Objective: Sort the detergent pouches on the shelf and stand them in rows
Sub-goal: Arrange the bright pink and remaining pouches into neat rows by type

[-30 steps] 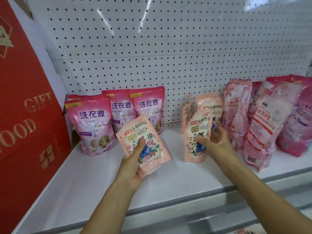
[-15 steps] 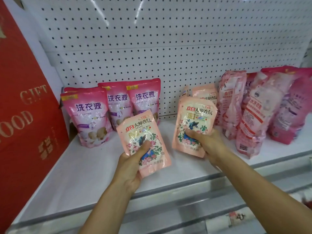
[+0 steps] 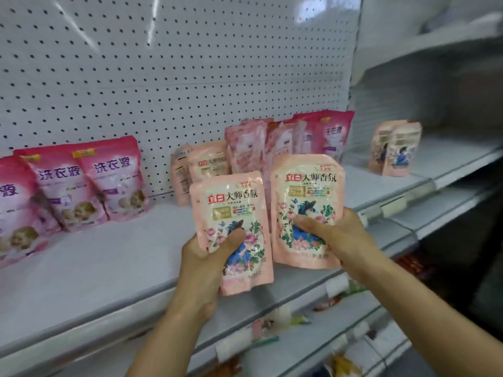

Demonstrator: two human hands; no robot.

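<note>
We hold two peach floral detergent pouches above the front of the white shelf. Our left hand grips the left pouch low on its body, thumb pressed across the printed flowers and fingers curled behind. Our right hand grips the right pouch the same way from its right side, thumb laid across the blue figure. The two pouches sit side by side, edges just touching or barely overlapping; we cannot tell which.

These look like soft, glossy film pouches, so we judge them light but floppy, and a little slick under the thumb. A hold low and mid-body, as now, should keep the liquid from sagging and folding the top over. To stand one, we would set its base flat and let go only once it balances.

More peach pouches stand at the pegboard behind, with magenta pouches in a row to the left and paler pink ones to the right. Two more peach pouches stand on the neighbouring shelf.
</note>
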